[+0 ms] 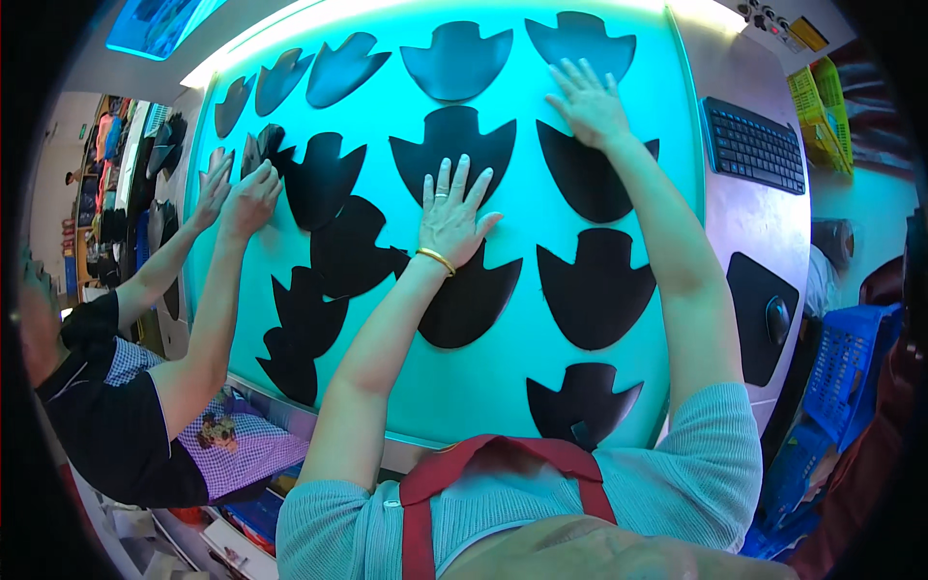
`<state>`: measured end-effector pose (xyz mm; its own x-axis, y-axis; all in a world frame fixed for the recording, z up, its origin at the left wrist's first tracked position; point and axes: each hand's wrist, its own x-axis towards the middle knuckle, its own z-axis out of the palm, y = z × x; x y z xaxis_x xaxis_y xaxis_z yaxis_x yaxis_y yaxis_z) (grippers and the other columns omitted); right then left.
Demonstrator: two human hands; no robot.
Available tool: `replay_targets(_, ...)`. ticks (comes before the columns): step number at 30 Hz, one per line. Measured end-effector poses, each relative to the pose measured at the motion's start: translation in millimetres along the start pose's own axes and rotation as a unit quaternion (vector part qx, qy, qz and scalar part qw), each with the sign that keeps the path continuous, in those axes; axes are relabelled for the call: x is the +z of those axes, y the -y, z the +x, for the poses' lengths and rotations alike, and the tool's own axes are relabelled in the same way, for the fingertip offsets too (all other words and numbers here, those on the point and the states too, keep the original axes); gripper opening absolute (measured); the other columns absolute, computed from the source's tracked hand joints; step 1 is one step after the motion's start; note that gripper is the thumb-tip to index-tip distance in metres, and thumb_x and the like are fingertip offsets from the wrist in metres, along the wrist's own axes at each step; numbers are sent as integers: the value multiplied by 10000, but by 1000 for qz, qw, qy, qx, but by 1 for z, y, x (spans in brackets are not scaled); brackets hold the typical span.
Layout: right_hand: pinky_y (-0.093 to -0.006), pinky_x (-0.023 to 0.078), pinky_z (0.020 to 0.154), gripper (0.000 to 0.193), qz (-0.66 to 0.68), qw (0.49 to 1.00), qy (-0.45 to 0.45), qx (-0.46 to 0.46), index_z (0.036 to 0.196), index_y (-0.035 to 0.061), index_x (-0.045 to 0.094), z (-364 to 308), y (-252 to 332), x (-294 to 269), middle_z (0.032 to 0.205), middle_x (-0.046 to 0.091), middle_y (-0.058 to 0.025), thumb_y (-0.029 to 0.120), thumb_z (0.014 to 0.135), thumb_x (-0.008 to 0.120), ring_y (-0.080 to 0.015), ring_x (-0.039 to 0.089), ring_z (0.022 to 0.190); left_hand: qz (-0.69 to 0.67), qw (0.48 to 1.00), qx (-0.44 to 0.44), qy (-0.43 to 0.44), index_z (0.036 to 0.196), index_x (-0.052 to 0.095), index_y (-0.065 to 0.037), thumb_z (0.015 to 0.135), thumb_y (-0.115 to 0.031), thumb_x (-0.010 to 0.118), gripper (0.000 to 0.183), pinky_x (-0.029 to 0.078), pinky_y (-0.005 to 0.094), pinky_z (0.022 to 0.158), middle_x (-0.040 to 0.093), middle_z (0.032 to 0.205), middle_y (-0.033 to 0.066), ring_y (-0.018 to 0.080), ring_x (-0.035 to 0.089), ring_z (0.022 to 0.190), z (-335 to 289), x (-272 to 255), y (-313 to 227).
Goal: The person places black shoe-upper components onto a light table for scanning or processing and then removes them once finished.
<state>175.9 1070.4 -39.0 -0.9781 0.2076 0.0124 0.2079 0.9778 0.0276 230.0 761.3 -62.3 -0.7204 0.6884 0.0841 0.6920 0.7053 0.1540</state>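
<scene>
A dark bib-shaped panel (452, 130) at centre and a bluish panel (578, 39) at far right are apparently being aligned by the wide-spread, empty left hand (454, 217) and right hand (592, 111), with light, flat pressure seemingly called for next.

Strip lighting (237, 48) is glowing beyond the right hand (590, 106); shelves (88, 193) are standing far left of the left hand (454, 220).
</scene>
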Motion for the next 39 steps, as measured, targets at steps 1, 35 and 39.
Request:
replay_targets(1,-562,124,1232,645,10,998,2,-61,1588,298,259,4,17,0,1668,208,-5,622,1030,256,-255,143,1546,12,1000,-1,6,1570,330,-232,978,-558,504,698,131,586,1205,225,1640,170,412,169,1516,0,-1,-2)
replay_targets(35,-529,159,1205,578,205,977,-55,-23,1526,109,403,-205,29,-43,1575,396,-123,463,1072,348,-332,256,1508,4,927,-370,59,1612,184,-233,966,-716,328,819,58,683,1173,96,1679,145,441,57,1530,-18,-22,150)
replay_targets(39,-540,168,1199,583,239,969,-34,-46,1505,68,420,-222,56,-51,1554,417,-153,450,1068,371,-352,268,1499,2,922,-382,63,1618,161,-233,937,-776,290,881,25,668,1181,74,1684,136,427,21,1537,7,-17,142)
